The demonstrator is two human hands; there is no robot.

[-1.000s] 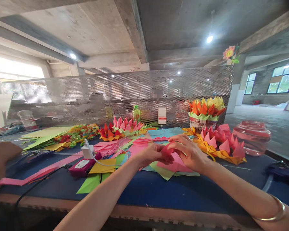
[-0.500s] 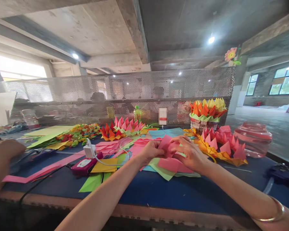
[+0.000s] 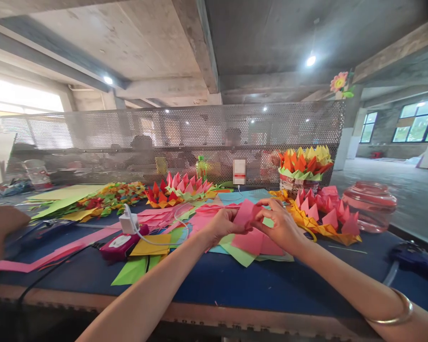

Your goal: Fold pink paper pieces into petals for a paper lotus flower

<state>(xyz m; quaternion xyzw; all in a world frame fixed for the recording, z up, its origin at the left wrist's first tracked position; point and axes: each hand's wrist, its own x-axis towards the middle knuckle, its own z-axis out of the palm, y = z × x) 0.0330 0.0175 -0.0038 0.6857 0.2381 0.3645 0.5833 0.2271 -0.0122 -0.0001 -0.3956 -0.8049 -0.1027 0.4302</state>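
A small piece of pink paper (image 3: 245, 213) is held up between my two hands above the middle of the table. My left hand (image 3: 224, 226) pinches it at the left side, thumb on top. The fingers of my right hand (image 3: 278, 223) are closed on its right edge, the thumb and forefinger meeting there. Beneath them lie loose pink sheets (image 3: 251, 242) over a light green sheet (image 3: 239, 254). Folded pink paper petals on a yellow base (image 3: 328, 216) stand just right of my right hand.
A magenta power strip (image 3: 123, 244) with a white charger (image 3: 129, 222) and cable sits left of my forearm. A clear pink jar (image 3: 370, 206) and a blue glue gun (image 3: 417, 256) stand right. Another person's hand (image 3: 7, 223) is at far left. A perforated metal screen (image 3: 192, 128) closes the back.
The fingers of my right hand have drawn together and shifted to the paper's right edge, showing more of the pink piece. The view has moved slightly.
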